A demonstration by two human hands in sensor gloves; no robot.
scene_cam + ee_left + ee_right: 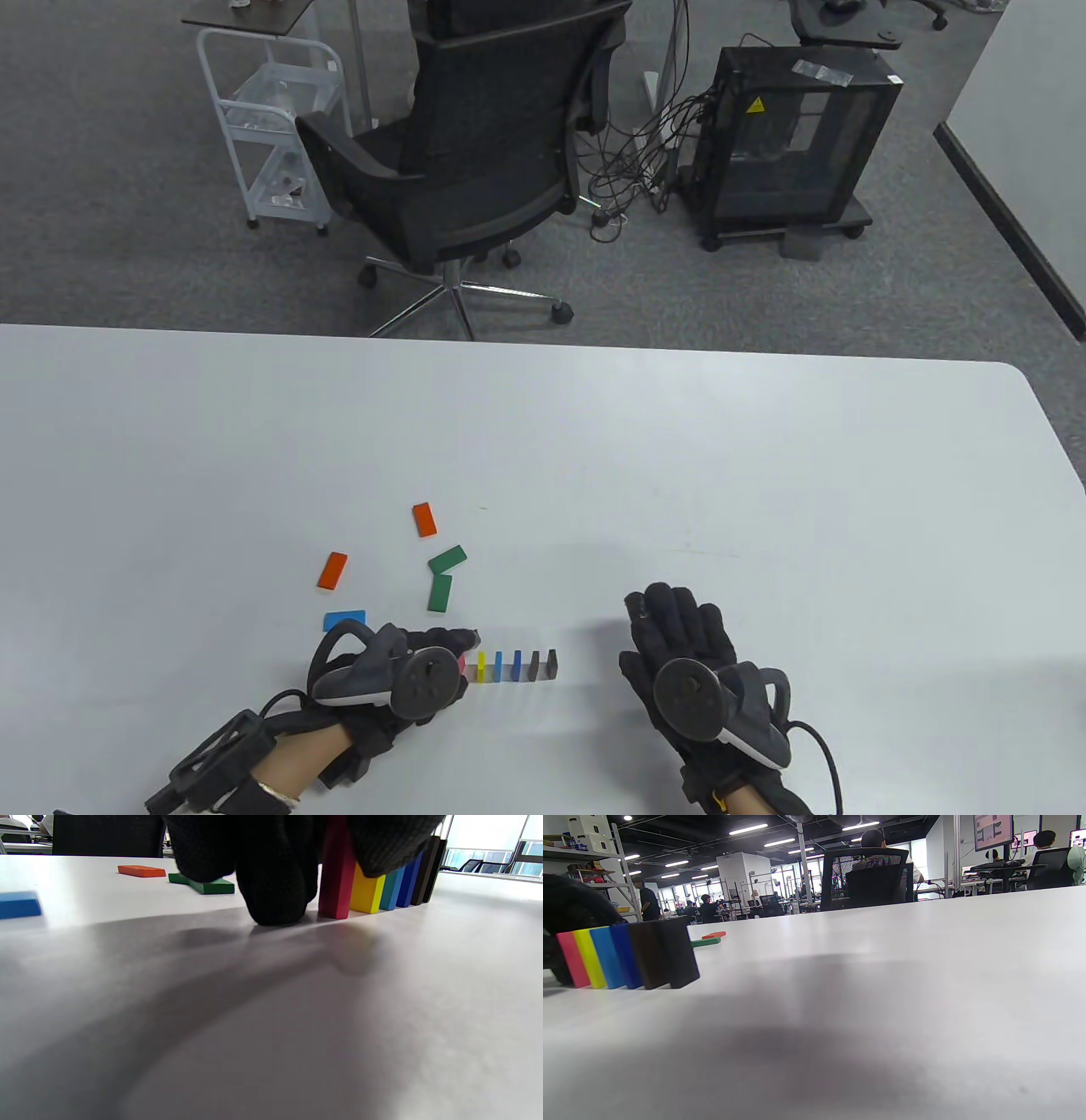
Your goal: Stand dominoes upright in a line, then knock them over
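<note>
Setting: open office beyond your white worktop [764,475], a black office chair [475,153] on the far side.
Line built: six dominoes stand upright near you, running left to right: pink domino [336,878], yellow domino [365,893], light blue domino [389,891], dark blue domino [408,882], then two black dominoes [666,952].
Left hand [399,671]: your fingers [275,878] pinch the pink one at the left end, its foot on the worktop.
Right hand [687,662]: fingers straight, holding nothing, right of the line and apart from it.
Still flat: two orange dominoes [423,519], two green dominoes [447,557], one blue domino [344,621], far-left of the line.
Progress: judged a little over halfway; five to stand, then the knock-over.
</note>
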